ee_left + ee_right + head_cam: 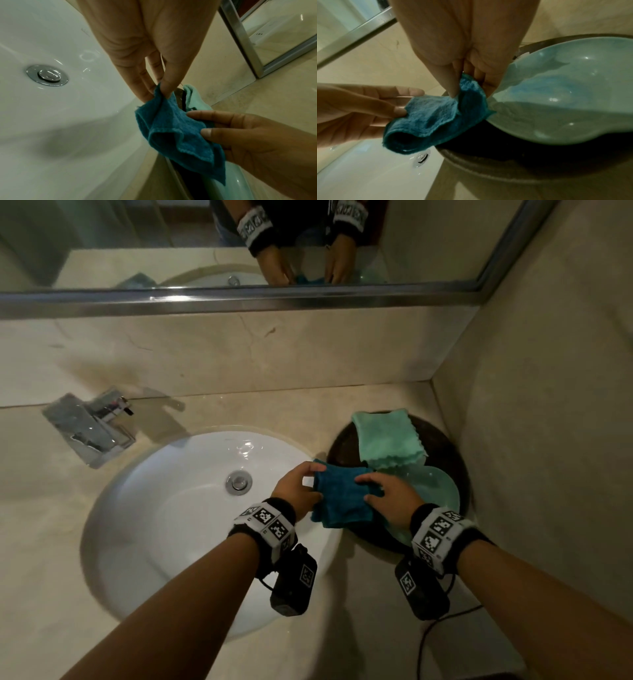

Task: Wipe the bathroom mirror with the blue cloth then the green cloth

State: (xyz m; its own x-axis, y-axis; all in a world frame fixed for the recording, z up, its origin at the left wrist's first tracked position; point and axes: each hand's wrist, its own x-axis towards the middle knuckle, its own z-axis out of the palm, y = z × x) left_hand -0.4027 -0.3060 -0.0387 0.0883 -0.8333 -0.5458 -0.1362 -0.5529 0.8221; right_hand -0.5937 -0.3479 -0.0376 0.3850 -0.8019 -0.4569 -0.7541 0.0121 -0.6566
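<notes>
Leftmost, a chrome faucet (90,428) sits on the beige desk (41,525) behind a white oval sink (164,522), drain plug (238,482) at its centre. Above, the bathroom mirror (120,241) spans the wall in a metal frame and reflects both wrists and the cloth. Over the sink's right rim, the left hand (297,487) pinches the blue cloth (344,496) at its far left corner; in the left wrist view the fingers (167,86) are closed together on that corner (158,94). The cloth is lifted, slack and creased between both hands, above the near left edge of a dark round tray (342,440). The right hand (390,501) holds the cloth's right side; in the right wrist view its fingers (453,89) are clamped on a fold of the cloth (436,116). Both wrists carry black-and-white marker bands. To the right, a pale green bowl (442,487) rests on the tray, just beside the right hand. Behind the bowl, the green cloth (388,438) lies folded on the tray's far part, untouched by either hand. A beige side wall closes the corner at far right.
</notes>
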